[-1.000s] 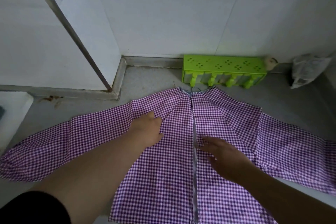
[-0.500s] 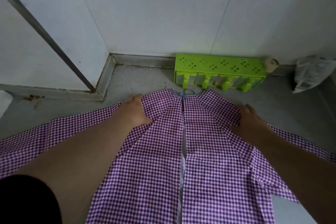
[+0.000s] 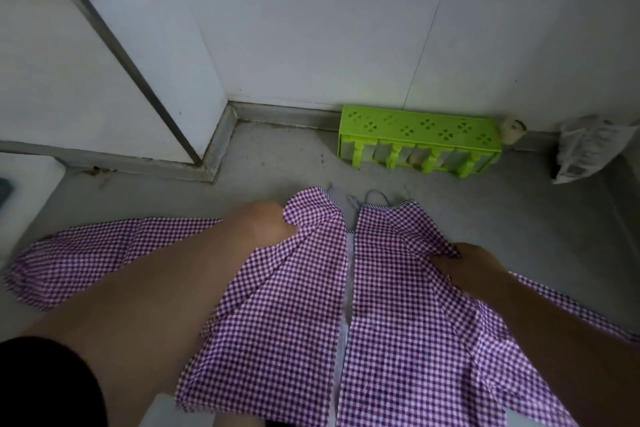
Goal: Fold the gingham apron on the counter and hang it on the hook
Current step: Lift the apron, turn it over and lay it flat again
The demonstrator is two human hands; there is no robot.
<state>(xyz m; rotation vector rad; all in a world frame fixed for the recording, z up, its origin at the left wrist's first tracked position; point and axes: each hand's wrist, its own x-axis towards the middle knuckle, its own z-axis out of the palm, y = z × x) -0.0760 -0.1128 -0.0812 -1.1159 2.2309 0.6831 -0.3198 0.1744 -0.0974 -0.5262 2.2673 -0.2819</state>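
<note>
The purple-and-white gingham apron (image 3: pixel 346 305) lies spread on the grey counter (image 3: pixel 270 163), its open back slit running down the middle and thin ties at the top edge. My left hand (image 3: pixel 263 222) grips the cloth at the upper left shoulder, bunching it up. My right hand (image 3: pixel 467 263) pinches a fold of cloth at the upper right shoulder. One sleeve (image 3: pixel 86 253) stretches out flat to the left; the right sleeve is mostly hidden behind my right arm. No hook is in view.
A lime-green plastic rack (image 3: pixel 419 139) stands against the white tiled wall at the back. A crumpled plastic bag (image 3: pixel 588 149) sits at the far right. A white block (image 3: pixel 24 194) occupies the left edge.
Both hands have gone from lying flat on the shoulders to gripping the cloth. The top of the apron has been drawn toward me, away from the green rack.
</note>
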